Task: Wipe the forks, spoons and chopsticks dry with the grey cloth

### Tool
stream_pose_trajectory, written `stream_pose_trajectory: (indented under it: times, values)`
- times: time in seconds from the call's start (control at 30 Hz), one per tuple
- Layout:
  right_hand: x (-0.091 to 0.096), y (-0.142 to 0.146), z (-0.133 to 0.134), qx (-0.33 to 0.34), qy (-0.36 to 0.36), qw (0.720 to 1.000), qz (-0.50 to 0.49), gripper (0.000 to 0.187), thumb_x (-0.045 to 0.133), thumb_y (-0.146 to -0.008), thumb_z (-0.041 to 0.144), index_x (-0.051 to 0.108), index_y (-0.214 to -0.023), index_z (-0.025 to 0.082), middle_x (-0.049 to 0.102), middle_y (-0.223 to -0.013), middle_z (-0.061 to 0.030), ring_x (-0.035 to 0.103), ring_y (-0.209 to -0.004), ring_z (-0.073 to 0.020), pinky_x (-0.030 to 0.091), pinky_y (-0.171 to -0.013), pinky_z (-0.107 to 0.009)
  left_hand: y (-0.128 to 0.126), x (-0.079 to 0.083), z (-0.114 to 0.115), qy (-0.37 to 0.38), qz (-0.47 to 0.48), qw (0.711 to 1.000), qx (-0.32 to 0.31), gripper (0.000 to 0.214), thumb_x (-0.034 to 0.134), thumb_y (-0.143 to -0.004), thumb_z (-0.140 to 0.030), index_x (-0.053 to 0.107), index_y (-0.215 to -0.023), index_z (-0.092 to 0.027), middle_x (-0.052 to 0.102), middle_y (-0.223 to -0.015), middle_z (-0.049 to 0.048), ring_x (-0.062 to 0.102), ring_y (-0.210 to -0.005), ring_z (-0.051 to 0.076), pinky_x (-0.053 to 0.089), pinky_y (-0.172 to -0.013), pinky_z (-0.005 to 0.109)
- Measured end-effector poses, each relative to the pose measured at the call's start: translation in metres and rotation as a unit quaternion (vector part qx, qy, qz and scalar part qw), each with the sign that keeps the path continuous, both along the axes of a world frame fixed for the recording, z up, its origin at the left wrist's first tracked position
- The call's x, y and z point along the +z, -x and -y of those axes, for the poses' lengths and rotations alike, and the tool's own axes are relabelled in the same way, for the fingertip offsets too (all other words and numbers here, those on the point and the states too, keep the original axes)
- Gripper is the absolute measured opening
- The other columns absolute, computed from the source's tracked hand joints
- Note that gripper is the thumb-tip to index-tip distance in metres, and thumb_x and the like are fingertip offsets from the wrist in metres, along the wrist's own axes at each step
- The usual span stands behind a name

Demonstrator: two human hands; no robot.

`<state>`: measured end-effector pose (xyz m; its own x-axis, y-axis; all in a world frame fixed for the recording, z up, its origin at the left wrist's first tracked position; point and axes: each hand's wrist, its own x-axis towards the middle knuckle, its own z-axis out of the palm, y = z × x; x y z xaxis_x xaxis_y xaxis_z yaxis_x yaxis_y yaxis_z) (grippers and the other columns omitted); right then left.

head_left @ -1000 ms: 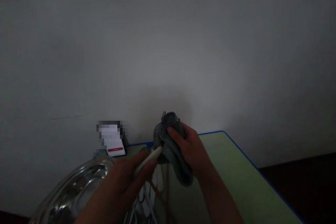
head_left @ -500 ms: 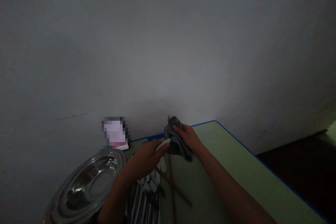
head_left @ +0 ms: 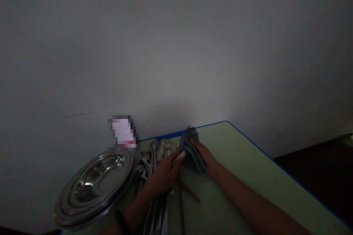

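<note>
My left hand (head_left: 167, 170) is closed round a utensil with a white handle (head_left: 180, 156). The far end of the utensil goes into a folded grey cloth (head_left: 194, 159), so its kind is hidden. My right hand (head_left: 204, 154) grips the cloth from the right, thumb on top, pressing it about the utensil. Both hands are above the table, close together. Under and beside my left forearm lies metal cutlery, with a fork (head_left: 167, 145) and several spoons (head_left: 154, 144) showing. Two brown chopsticks (head_left: 181, 205) lie crossed below the hands.
A stack of shiny round metal plates (head_left: 125, 191) stands on the left. Behind it a blurred-out upright screen (head_left: 122, 130) leans by the wall (head_left: 176, 51). The pale green table (head_left: 248, 176) has a blue edge and runs to the right, with dark floor beyond.
Both hands, with the utensil and cloth, have moved slightly right and down. The view has shifted, so more cutlery and the plate stack show. Both grips stay closed.
</note>
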<state>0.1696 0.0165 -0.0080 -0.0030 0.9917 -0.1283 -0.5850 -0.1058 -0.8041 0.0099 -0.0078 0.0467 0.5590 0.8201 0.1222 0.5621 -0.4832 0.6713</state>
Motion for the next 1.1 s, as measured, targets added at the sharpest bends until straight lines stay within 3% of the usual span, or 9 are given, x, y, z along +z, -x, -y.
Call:
stream_pose_trajectory:
  times: [0.2, 0.37, 0.5, 0.67, 0.73, 0.8, 0.9, 1.1]
  values:
    - [0.007, 0.006, 0.004, -0.010, -0.006, 1.000, 0.004, 0.039, 0.067, -0.064, 0.048, 0.064, -0.082, 0.014, 0.068, -0.066, -0.0027, 0.063, -0.059, -0.0159, 0.049, -0.063, -0.028, 0.003, -0.020, 0.003, 0.020, 0.031, 0.999, 0.029, 0.039, 0.030, -0.092, -0.042, 0.057, -0.087, -0.015, 0.061, -0.073, 0.0018, 0.057, -0.070, 0.018, 0.044, -0.065, 0.027]
    - [0.008, 0.006, 0.001, 0.015, 0.047, 0.998, -0.047, 0.050, 0.052, -0.072, 0.060, 0.063, -0.090, 0.015, 0.069, -0.074, -0.0051, 0.064, -0.071, -0.0181, 0.049, -0.068, -0.030, 0.006, -0.018, 0.003, 0.036, 0.049, 0.998, 0.035, 0.037, 0.032, -0.091, -0.043, 0.059, -0.091, -0.017, 0.064, -0.081, 0.0012, 0.059, -0.079, 0.019, 0.045, -0.071, 0.027]
    - [0.009, 0.002, -0.005, 0.052, 0.021, 0.995, -0.085, 0.057, 0.040, -0.074, 0.067, 0.062, -0.095, 0.018, 0.069, -0.082, -0.0054, 0.064, -0.079, -0.0198, 0.048, -0.072, -0.033, 0.008, -0.018, 0.001, 0.054, 0.064, 0.995, 0.054, 0.039, 0.033, -0.090, -0.044, 0.060, -0.097, -0.017, 0.066, -0.087, 0.0024, 0.060, -0.084, 0.021, 0.045, -0.075, 0.028]
    - [0.013, 0.003, 0.000, 0.088, 0.024, 0.992, -0.084, 0.058, 0.038, -0.075, 0.066, 0.063, -0.090, 0.016, 0.069, -0.080, -0.0073, 0.064, -0.078, -0.0208, 0.048, -0.071, -0.034, 0.007, -0.020, -0.001, 0.056, 0.086, 0.994, 0.045, 0.041, 0.031, -0.091, -0.043, 0.052, -0.114, -0.016, 0.063, -0.106, 0.0054, 0.055, -0.102, 0.021, 0.043, -0.086, 0.029]
    - [0.012, 0.007, 0.005, 0.096, 0.035, 0.992, -0.080, 0.048, 0.048, -0.075, 0.059, 0.063, -0.088, 0.016, 0.069, -0.076, -0.0060, 0.064, -0.073, -0.0193, 0.048, -0.068, -0.032, 0.006, -0.021, 0.000, 0.057, 0.081, 0.994, 0.034, 0.042, 0.030, -0.092, -0.042, 0.049, -0.120, -0.017, 0.062, -0.110, 0.0062, 0.055, -0.104, 0.021, 0.042, -0.087, 0.029]
    - [0.010, 0.011, 0.008, 0.072, 0.019, 0.996, -0.052, 0.034, 0.064, -0.068, 0.046, 0.063, -0.086, 0.017, 0.068, -0.072, -0.0026, 0.062, -0.066, -0.0162, 0.047, -0.064, -0.029, 0.005, -0.023, 0.002, 0.060, 0.060, 0.996, 0.028, 0.043, 0.028, -0.092, -0.041, 0.046, -0.123, -0.016, 0.063, -0.110, 0.0082, 0.058, -0.099, 0.021, 0.043, -0.084, 0.029]
    - [0.006, 0.017, 0.008, 0.004, -0.015, 1.000, 0.003, 0.033, 0.076, -0.056, 0.031, 0.063, -0.083, 0.017, 0.068, -0.071, 0.0004, 0.060, -0.061, -0.0125, 0.046, -0.063, -0.025, 0.004, -0.028, 0.002, 0.046, 0.025, 0.998, 0.032, 0.040, 0.030, -0.092, -0.037, 0.046, -0.122, -0.016, 0.065, -0.105, 0.0099, 0.061, -0.093, 0.023, 0.043, -0.080, 0.030]
    - [-0.002, 0.020, 0.002, -0.092, -0.050, 0.993, 0.052, 0.029, 0.074, -0.059, 0.035, 0.065, -0.079, 0.017, 0.068, -0.075, 0.0004, 0.060, -0.066, -0.0128, 0.045, -0.066, -0.025, 0.009, -0.031, -0.002, 0.043, 0.042, 0.998, -0.002, 0.036, 0.031, -0.092, -0.037, 0.055, -0.110, -0.018, 0.066, -0.087, 0.0043, 0.061, -0.083, 0.021, 0.042, -0.075, 0.027]
